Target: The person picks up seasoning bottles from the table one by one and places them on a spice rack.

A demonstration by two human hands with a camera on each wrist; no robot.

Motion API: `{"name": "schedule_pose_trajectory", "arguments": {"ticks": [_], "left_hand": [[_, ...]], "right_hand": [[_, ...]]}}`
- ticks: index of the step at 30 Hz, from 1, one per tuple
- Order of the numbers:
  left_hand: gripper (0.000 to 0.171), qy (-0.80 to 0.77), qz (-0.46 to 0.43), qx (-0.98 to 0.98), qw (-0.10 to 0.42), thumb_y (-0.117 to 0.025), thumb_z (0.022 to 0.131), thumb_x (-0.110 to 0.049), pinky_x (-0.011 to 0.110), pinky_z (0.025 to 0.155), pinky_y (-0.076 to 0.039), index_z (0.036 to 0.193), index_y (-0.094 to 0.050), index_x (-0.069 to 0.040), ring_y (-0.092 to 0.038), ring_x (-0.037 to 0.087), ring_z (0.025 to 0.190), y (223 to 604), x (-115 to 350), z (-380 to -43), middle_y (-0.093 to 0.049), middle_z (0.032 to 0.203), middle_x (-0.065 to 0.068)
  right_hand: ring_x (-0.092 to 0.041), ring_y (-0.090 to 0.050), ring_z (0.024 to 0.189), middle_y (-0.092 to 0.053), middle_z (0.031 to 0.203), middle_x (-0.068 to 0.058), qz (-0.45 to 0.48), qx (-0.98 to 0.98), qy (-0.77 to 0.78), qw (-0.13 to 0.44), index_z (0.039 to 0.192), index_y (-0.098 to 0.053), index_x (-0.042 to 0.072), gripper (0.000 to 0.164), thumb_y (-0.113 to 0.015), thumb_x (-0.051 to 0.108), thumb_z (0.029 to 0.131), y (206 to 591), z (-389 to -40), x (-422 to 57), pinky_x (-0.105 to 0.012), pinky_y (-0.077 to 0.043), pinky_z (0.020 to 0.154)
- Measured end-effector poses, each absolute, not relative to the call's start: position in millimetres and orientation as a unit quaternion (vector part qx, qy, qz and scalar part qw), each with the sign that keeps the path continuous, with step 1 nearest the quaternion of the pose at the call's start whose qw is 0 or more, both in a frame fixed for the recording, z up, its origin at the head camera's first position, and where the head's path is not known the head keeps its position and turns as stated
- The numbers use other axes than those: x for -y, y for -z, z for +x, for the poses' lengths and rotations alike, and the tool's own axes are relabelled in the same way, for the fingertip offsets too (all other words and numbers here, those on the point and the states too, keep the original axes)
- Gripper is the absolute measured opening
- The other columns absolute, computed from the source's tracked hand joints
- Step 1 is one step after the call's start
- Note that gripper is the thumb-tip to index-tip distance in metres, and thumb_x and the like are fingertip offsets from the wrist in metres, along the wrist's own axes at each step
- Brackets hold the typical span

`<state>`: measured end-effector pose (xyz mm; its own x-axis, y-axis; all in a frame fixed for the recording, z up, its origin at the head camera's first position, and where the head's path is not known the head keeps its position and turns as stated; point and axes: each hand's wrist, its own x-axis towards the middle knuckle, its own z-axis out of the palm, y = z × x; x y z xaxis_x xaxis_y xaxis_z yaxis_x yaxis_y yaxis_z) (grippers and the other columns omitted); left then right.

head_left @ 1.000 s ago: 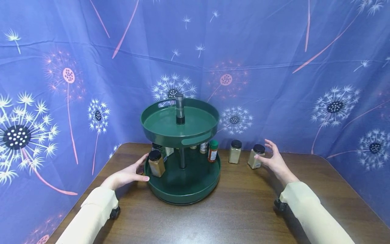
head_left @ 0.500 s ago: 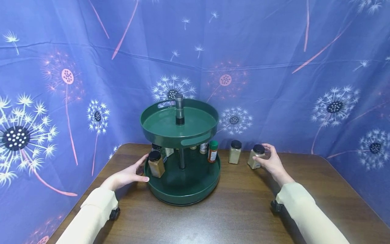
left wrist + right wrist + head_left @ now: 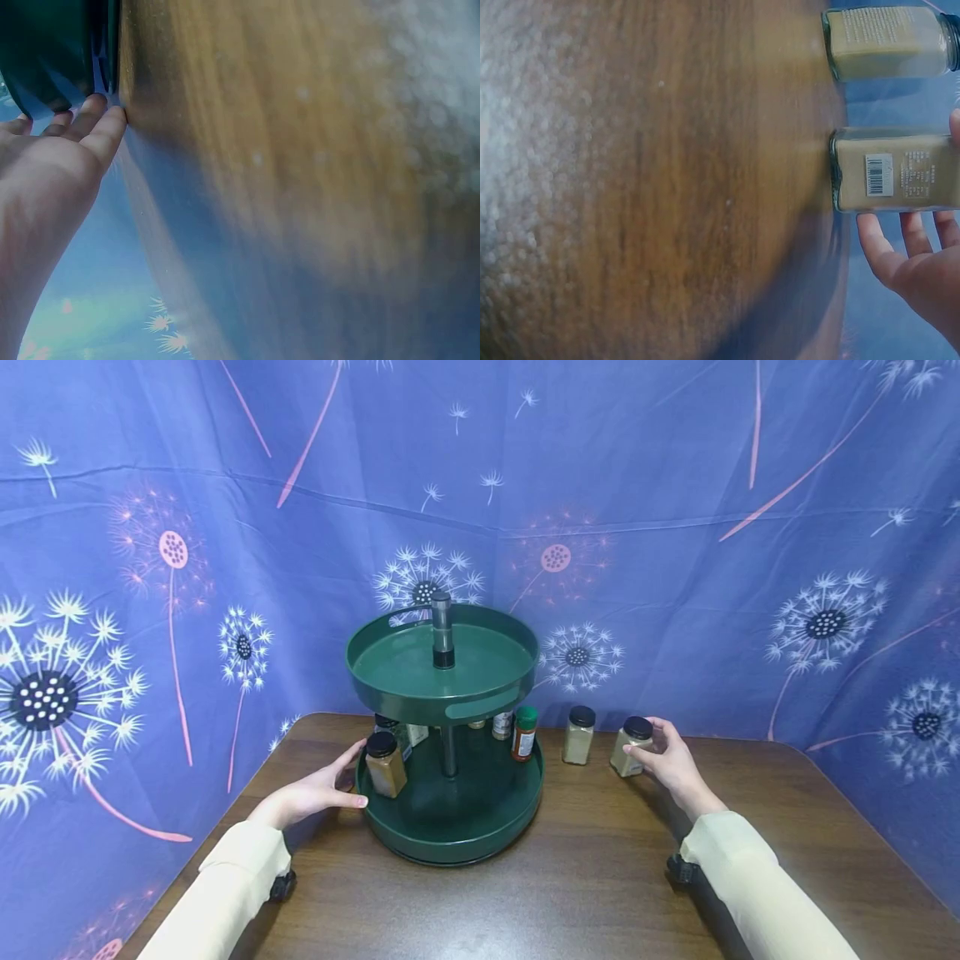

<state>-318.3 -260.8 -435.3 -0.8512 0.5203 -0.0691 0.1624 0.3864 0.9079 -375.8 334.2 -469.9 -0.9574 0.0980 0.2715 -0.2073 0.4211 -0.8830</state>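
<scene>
My right hand [image 3: 675,768] holds a square glass spice jar [image 3: 626,752] with a black lid and pale powder inside, thumb on the near side and fingers round the far side. In the right wrist view, fingertips [image 3: 866,225] meet the side of this jar [image 3: 892,169], which shows a barcode label. The jar stands upright at the table's back. My left hand [image 3: 318,789] rests at the left rim of the lower tier of a green two-tier turntable [image 3: 450,839], thumb and fingers spread along it. The left wrist view shows those fingers [image 3: 94,105] against the green wall.
A second pale spice jar [image 3: 577,739] stands left of the held one. On the lower tier are a brown spice jar [image 3: 386,768], a green-capped red bottle [image 3: 524,735] and several others behind. The upper tier [image 3: 405,668] overhangs them. A blue patterned cloth [image 3: 675,568] borders the wooden table [image 3: 570,877].
My right hand has moved slightly left, and its spread fingers have closed round the pale spice jar. The left hand and the turntable have stayed put.
</scene>
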Motion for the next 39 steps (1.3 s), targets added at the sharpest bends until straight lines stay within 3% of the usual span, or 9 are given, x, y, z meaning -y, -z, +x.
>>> {"name": "schedule_pose_trajectory", "arguments": {"ticks": [5,13,20,24,31,39], "left_hand": [[0.093,-0.518,0.215,-0.809,0.177,-0.066,0.08,-0.018,0.053,0.103,-0.023,0.143,0.003,-0.027,-0.017,0.041,0.131,439,262,-318,-0.007,0.147,0.015],[0.093,-0.516,0.209,-0.811,0.181,-0.066,0.08,-0.019,0.053,0.102,-0.025,0.143,0.002,-0.027,-0.02,0.043,0.129,440,262,-319,-0.009,0.147,0.016],[0.092,-0.506,0.205,-0.819,0.178,-0.065,0.081,-0.02,0.054,0.102,-0.024,0.143,0.002,-0.027,-0.018,0.043,0.13,438,260,-319,-0.007,0.147,0.016],[0.092,-0.504,0.205,-0.82,0.177,-0.065,0.081,-0.02,0.053,0.102,-0.023,0.143,0.002,-0.027,-0.017,0.042,0.131,438,260,-321,-0.007,0.147,0.015],[0.092,-0.508,0.205,-0.817,0.177,-0.065,0.081,-0.019,0.053,0.102,-0.024,0.143,0.002,-0.028,-0.015,0.042,0.131,438,262,-322,-0.007,0.147,0.016],[0.092,-0.506,0.211,-0.818,0.172,-0.065,0.081,-0.019,0.054,0.102,-0.022,0.143,0.002,-0.026,-0.014,0.04,0.132,437,261,-321,-0.008,0.147,0.017]], "right_hand": [[-0.005,-0.051,0.092,-0.045,0.124,-0.017,0.036,0.834,-0.533,0.14,0.13,-0.033,0.021,0.071,-0.07,0.04,0.072,471,-374,-333,-0.029,-0.05,0.063],[-0.001,-0.052,0.091,-0.048,0.122,-0.012,0.034,0.836,-0.528,0.145,0.128,-0.037,0.025,0.067,-0.071,0.039,0.072,469,-371,-333,-0.028,-0.05,0.062],[-0.005,-0.053,0.09,-0.051,0.117,-0.015,0.051,0.837,-0.524,0.145,0.128,-0.038,0.012,0.066,-0.072,0.031,0.074,442,-347,-319,-0.034,-0.052,0.063],[0.0,-0.053,0.088,-0.054,0.11,-0.004,0.045,0.837,-0.524,0.149,0.126,-0.041,0.016,0.062,-0.072,0.03,0.074,435,-344,-319,-0.03,-0.053,0.063],[-0.01,-0.055,0.085,-0.046,0.115,-0.017,0.05,0.846,-0.509,0.149,0.128,-0.037,0.008,0.064,-0.071,0.025,0.076,415,-345,-314,-0.042,-0.052,0.064],[-0.011,-0.057,0.087,-0.042,0.12,-0.022,0.065,0.86,-0.49,0.13,0.129,-0.035,0.007,0.064,-0.068,0.025,0.078,384,-339,-313,-0.035,-0.053,0.062]]}}
